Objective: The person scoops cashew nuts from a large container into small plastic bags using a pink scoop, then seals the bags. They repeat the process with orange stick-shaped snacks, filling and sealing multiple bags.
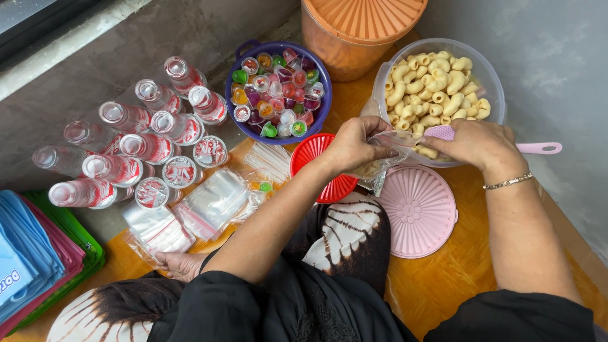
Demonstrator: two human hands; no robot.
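My left hand pinches the mouth of a small clear plastic bag that hangs open beside a clear bowl full of pale macaroni-shaped snacks. My right hand grips a pink scoop at the bowl's near rim, its head against the bag's opening. Some snacks lie at the scoop and in the bag. A gold bracelet circles my right wrist.
A purple bowl of small coloured jelly cups, several water bottles and sealed cups sit at left. Stacks of clear bags, a red lid, a pink lid, an orange lidded tub and coloured pouches surround them.
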